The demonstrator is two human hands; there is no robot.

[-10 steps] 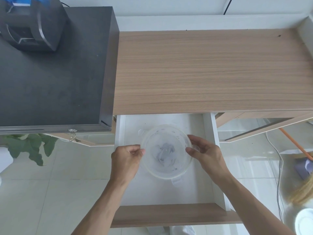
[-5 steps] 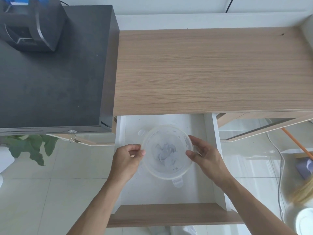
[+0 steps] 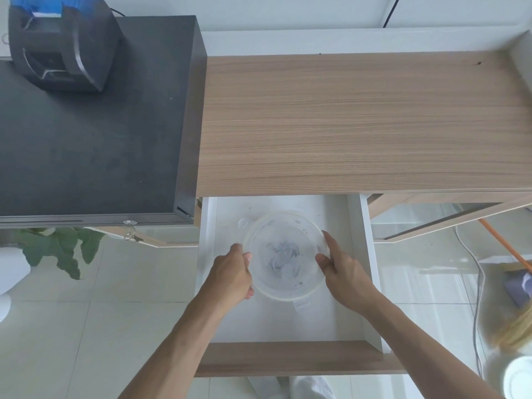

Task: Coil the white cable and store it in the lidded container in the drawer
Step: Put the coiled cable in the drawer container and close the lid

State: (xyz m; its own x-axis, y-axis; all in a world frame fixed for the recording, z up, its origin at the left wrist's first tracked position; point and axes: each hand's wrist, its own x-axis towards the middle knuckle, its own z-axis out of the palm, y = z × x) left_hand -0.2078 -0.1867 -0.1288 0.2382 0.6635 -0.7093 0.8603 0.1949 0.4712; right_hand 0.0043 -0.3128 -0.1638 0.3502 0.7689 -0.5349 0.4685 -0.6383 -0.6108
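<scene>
A round clear plastic container [image 3: 283, 286] with its lid on sits in the open white drawer [image 3: 354, 254] below the wooden desktop. Through the lid a pale coiled shape shows, most likely the white cable [image 3: 280, 254], blurred by the plastic. My left hand [image 3: 234, 273] presses on the container's left rim with curled fingers. My right hand [image 3: 341, 267] holds the right rim, thumb and forefinger on the lid's edge. Small clear tabs stick out from the lid at the upper left and at the bottom.
The wooden desktop [image 3: 359, 122] lies above the drawer. A dark cabinet [image 3: 92, 133] with a black device [image 3: 60, 44] stands at the left. A plant [image 3: 57, 249] sits below it. A broom [image 3: 515, 283] and floor cable [image 3: 478, 283] lie at the right. The drawer's wooden front [image 3: 290, 358] is near me.
The container has shifted slightly toward the drawer's back. Both hands stay on its rim, and my left hand has slid lower along the left side.
</scene>
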